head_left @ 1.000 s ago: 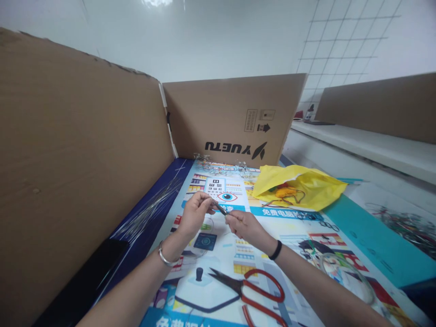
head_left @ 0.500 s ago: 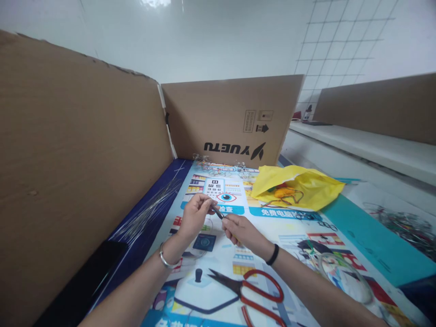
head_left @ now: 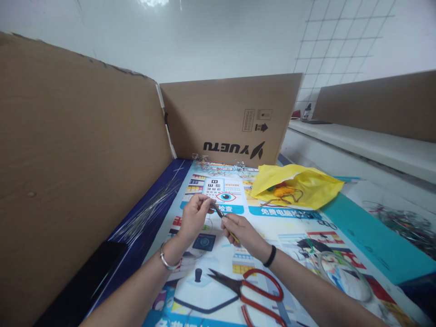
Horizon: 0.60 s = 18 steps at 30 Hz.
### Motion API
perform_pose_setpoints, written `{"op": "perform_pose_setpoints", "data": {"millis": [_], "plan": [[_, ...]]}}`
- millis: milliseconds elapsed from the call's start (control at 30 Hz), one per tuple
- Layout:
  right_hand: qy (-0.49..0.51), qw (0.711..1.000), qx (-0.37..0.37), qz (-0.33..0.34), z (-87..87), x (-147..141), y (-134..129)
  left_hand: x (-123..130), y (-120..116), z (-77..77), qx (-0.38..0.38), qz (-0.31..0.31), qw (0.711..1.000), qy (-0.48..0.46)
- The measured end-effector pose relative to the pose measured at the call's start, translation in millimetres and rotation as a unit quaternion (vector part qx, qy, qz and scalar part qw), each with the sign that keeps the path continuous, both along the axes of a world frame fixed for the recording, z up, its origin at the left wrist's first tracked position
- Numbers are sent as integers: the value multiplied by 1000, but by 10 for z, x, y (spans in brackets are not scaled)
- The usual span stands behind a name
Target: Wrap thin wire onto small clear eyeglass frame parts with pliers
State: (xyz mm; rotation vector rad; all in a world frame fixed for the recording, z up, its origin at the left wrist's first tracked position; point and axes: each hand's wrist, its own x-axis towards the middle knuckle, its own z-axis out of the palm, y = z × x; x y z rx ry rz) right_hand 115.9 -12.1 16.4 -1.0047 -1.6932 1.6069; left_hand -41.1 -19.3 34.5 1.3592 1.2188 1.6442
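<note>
My right hand [head_left: 238,229] is closed around slim pliers [head_left: 218,211] with dark jaws; a bit of yellow handle shows below the fingers. The jaws point up and left, reaching the fingertips of my left hand [head_left: 195,215]. Thumb and forefinger of that hand are pinched together on a thin wire [head_left: 210,223], which curves faintly below them. How the wire's end sits against the jaws is too small to tell. Large scissors [head_left: 238,288] with red handles and dark blades lie on the printed table cover, nearer to me than both hands.
A yellow bag [head_left: 303,186] with orange yarn at its mouth lies right. Straight wires [head_left: 146,211] and a black flat object [head_left: 88,272] lie left. A clear coil [head_left: 347,277] and tangled wire pieces [head_left: 405,222] are right. Cardboard panels [head_left: 231,113] stand left and behind.
The grip of my right hand on the pliers has shifted a little, and more of the yellow handle shows. My left hand keeps its pinch in nearly the same place.
</note>
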Motion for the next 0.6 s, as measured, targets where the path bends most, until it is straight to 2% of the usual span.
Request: {"op": "perform_pose_setpoints", "data": {"millis": [600], "plan": [[13,1000,-23,-12,-5,-17,-12,31,-9,-3,-2,3,1000,1]]}}
